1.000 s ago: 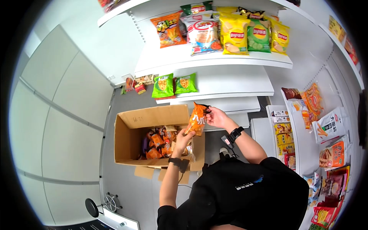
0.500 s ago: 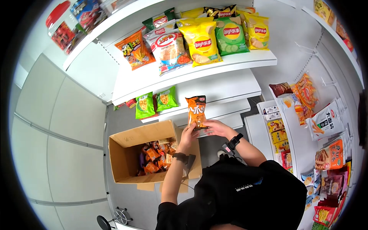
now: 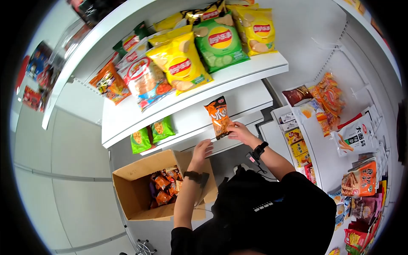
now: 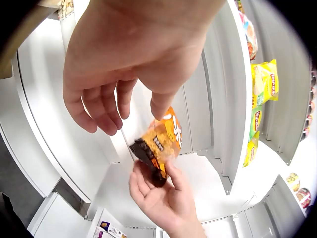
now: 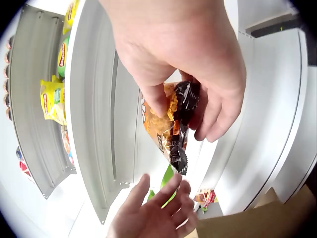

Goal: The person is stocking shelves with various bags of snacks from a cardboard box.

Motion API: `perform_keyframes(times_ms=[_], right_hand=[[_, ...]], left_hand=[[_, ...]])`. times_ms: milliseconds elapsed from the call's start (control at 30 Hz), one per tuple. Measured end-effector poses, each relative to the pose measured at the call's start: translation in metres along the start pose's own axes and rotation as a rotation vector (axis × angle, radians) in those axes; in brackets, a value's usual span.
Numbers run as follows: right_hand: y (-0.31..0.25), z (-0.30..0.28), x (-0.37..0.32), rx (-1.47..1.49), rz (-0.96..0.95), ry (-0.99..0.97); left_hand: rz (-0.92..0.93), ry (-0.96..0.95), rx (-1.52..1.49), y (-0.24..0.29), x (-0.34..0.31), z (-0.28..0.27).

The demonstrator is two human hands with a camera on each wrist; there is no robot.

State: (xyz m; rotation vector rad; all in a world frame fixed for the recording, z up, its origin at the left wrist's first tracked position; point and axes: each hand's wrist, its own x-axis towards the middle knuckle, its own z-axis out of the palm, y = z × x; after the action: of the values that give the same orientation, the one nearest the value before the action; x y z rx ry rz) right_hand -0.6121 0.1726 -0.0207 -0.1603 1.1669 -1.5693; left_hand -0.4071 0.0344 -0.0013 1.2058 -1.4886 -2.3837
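My right hand (image 3: 241,134) pinches the lower end of an orange snack bag (image 3: 217,117), which stands upright in front of the lower white shelf (image 3: 244,102). In the right wrist view the thumb lies on the face of the bag (image 5: 163,126), with the fingers behind its dark crimped end. Apart from the bag, my left hand (image 3: 201,152) is held loosely with nothing in it, near the cardboard box. The left wrist view shows its relaxed fingers (image 4: 104,109) above the bag (image 4: 163,141). Two green snack bags (image 3: 162,128) sit at the shelf's left end.
A cardboard box (image 3: 142,165) with several small orange packets (image 3: 162,182) stands on the floor at left. Overhead, a shelf edge (image 3: 204,95) carries chip bags (image 3: 180,63). On the right, another shelf unit holds snack packs (image 3: 357,138).
The orange bag has moved from over the box to in front of the shelf. My left hand has let go of it; the right hand keeps its lower end. The head view has shifted.
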Motion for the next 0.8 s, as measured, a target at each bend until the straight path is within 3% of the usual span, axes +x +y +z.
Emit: perform_keyframes(times_ms=[167, 400, 800], right_hand=[[-0.047, -0.075, 0.014, -0.018, -0.112, 0.167], [-0.091, -0.155, 0.037, 0.094, -0.132, 0.331], [-0.112, -0.189, 0.063, 0.124, -0.065, 0.429]], left_hand=[[-0.009, 0.043, -0.012, 0.003, 0.009, -0.009], [-0.043, 0.079, -0.024, -0.001, 0.02, -0.018], [-0.035, 0.147, -0.054, 0.007, 0.012, -0.028]])
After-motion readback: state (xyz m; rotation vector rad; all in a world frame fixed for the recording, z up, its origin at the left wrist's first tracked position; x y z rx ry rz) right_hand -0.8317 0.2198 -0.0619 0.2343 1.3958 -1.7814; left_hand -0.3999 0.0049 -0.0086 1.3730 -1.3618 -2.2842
